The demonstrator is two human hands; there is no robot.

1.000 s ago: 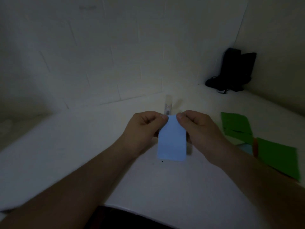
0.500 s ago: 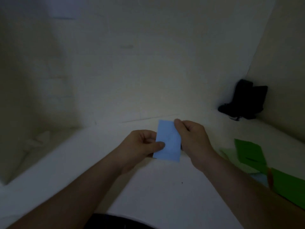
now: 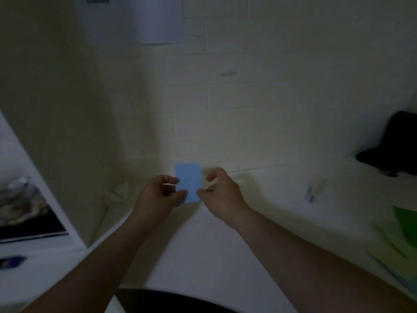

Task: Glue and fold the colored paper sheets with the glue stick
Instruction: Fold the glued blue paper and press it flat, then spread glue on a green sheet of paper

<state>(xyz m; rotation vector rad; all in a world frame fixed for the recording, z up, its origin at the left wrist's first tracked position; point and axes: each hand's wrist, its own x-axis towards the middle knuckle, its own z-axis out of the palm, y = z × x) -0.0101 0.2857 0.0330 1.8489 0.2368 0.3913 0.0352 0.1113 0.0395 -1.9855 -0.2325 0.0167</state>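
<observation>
Dim light, wide-angle head view, some blur. A folded light-blue paper piece (image 3: 189, 180) is held upright above the white table (image 3: 203, 256), in front of the tiled wall (image 3: 225, 98). The left hand (image 3: 158, 195) is seen with fingers curled, thumb and forefinger pinching the paper's lower left edge. The right hand (image 3: 222, 193) sits just beside the paper's right edge; its thumb tip appears to touch or pinch the lower right corner, while the index finger is arched and lifted off the sheet, so whether a real grip is kept there cannot be told. The glue stick (image 3: 314, 188) is lying on the table well apart to the right, blurred, cap state unreadable. Green paper sheets (image 3: 406, 224) and pale yellow sheets (image 3: 390, 251) are stacked at the right edge of the table. A black object (image 3: 392, 143) is noted in the far right corner. Judged stage: one piece glued and folded, being checked or pressed; further sheets untouched. Risks: with only a light corner pinch, the paper could be twisted or dropped if one hand is released early; if the glue is fresh, the fold could spring open or slide out of register when the edges are not pressed evenly; sticky fingers could lift the top layer. Poor light may hide a misaligned edge.
</observation>
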